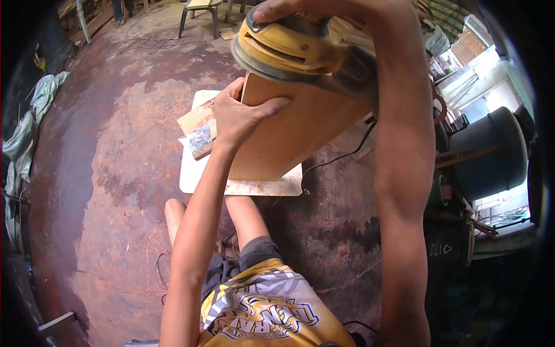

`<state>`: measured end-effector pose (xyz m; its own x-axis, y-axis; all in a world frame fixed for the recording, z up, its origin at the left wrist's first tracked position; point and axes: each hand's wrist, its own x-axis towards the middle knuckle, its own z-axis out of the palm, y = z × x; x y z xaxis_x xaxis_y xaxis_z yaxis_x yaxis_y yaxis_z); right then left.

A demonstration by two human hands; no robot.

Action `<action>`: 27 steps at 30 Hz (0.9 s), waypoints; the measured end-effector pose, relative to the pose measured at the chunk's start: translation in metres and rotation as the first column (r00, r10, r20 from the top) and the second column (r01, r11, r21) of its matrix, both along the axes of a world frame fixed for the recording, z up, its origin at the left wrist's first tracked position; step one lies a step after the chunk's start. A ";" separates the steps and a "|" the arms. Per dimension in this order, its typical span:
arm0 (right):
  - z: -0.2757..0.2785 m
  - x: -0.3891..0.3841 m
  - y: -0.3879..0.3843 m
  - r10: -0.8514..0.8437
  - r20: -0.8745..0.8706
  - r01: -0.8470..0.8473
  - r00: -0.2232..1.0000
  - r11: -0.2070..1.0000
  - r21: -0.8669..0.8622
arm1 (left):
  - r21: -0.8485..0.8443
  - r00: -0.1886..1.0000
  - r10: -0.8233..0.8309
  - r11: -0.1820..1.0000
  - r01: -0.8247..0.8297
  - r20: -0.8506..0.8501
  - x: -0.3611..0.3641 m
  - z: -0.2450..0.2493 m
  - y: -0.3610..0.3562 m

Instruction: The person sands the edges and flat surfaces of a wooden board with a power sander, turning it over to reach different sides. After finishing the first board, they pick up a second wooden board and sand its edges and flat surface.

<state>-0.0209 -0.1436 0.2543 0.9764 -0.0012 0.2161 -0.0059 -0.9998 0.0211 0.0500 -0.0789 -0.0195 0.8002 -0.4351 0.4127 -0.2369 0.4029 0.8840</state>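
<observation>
My right hand (312,8) is wrapped over the top of a yellow and black power sander (283,49), and part of its grip is cut off by the upper edge of the view. The sander's base sits at the top edge of a wooden box or panel (295,133) that stands upright. Lower down, my left hand (245,115) clasps the left edge of this wooden piece, thumb across its near face and fingers behind. Under the wood is a white board or tabletop (263,187), with wood scraps (196,117) and a small clear plastic packet (198,139) on it.
A dark cable (341,155) runs from near the wood to the floor. Dark barrels (491,153) and clutter stand on the right. A stool (199,17) is at the back, and white sacks (46,95) lie on the left. The floor (124,202) is stained reddish brown.
</observation>
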 end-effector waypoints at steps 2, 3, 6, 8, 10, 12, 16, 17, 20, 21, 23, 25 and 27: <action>-0.003 0.007 -0.001 -0.021 0.011 0.021 1.000 0.999 -0.035 | -0.001 1.000 -0.015 1.000 0.015 -0.015 -0.001 0.000 0.000; -0.004 0.009 0.000 -0.038 0.021 0.039 0.999 0.997 -0.073 | 0.003 1.000 -0.016 1.000 0.016 -0.023 -0.001 0.000 0.000; -0.007 0.008 0.009 -0.067 0.035 0.070 0.997 0.994 -0.084 | 0.024 1.000 0.010 1.000 -0.010 0.001 0.001 -0.002 0.000; -0.010 0.020 0.001 -0.014 0.054 0.019 0.998 0.996 -0.092 | 0.038 0.999 0.034 0.999 -0.036 0.037 0.000 -0.002 0.000; -0.015 0.021 -0.008 0.038 0.077 -0.030 0.996 0.995 -0.095 | -0.031 1.000 -0.030 0.999 0.029 -0.008 -0.001 -0.001 0.001; -0.019 0.012 -0.003 0.164 0.153 -0.144 0.974 0.980 -0.134 | -0.004 1.000 -0.015 1.000 0.015 -0.002 0.002 -0.002 0.000; -0.004 0.017 0.003 -0.008 0.097 0.019 0.995 0.993 -0.117 | 0.033 0.999 0.019 0.999 -0.020 0.032 0.003 -0.002 0.000; 0.003 0.011 0.005 -0.029 0.012 0.029 1.000 0.997 -0.071 | 0.032 0.999 0.012 0.999 -0.013 0.032 0.001 0.000 0.001; -0.020 0.005 -0.016 0.018 0.116 -0.002 0.993 0.990 -0.139 | 0.008 0.998 -0.037 0.999 0.037 -0.059 -0.002 0.001 0.003; -0.028 0.004 -0.021 0.110 0.294 -0.030 0.949 0.964 -0.263 | 0.011 0.998 -0.032 0.999 0.033 -0.053 -0.001 0.000 0.002; -0.005 -0.007 -0.025 0.040 0.140 -0.019 0.989 0.989 -0.146 | 0.011 0.998 -0.032 0.999 0.033 -0.049 0.000 -0.002 0.001; -0.007 -0.007 -0.032 -0.102 0.057 0.108 0.993 0.988 -0.110 | 0.009 0.998 -0.011 1.000 0.012 -0.066 -0.002 -0.004 0.001; -0.007 -0.015 -0.042 -0.136 0.042 0.140 0.990 0.984 -0.109 | 0.008 0.998 -0.013 1.000 0.013 -0.056 -0.001 -0.006 0.000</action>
<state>-0.0362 -0.1852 0.2471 0.9606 -0.1097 0.2555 -0.1464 -0.9807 0.1295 0.0488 -0.0787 -0.0251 0.8159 -0.4493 0.3640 -0.1821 0.3978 0.8992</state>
